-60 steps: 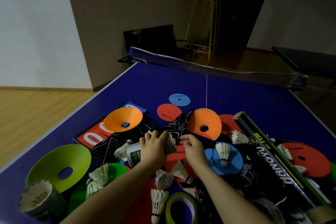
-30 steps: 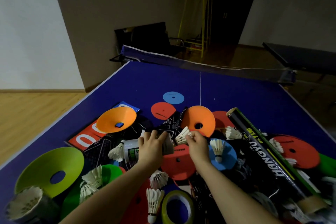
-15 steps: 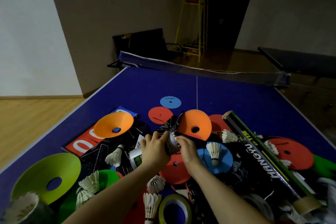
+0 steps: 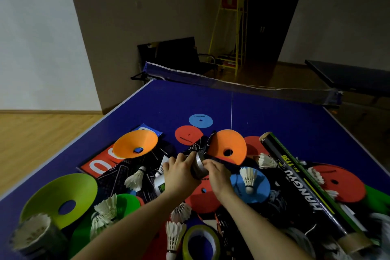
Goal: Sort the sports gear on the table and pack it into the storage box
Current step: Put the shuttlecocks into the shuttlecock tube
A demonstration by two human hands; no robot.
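Just in front of the right-hand orange cone (image 4: 229, 146), the left hand (image 4: 182, 177) gripped a short grey tube (image 4: 198, 167) while the right hand (image 4: 219, 175) had its fingertips curled at the tube's open end — seemingly feeding a shuttlecock in, though none showed there. This looked like the sorting step; next would call for another loose shuttlecock (image 4: 249, 178), just nearer than the cone. No storage box was in view — its place could not be told.
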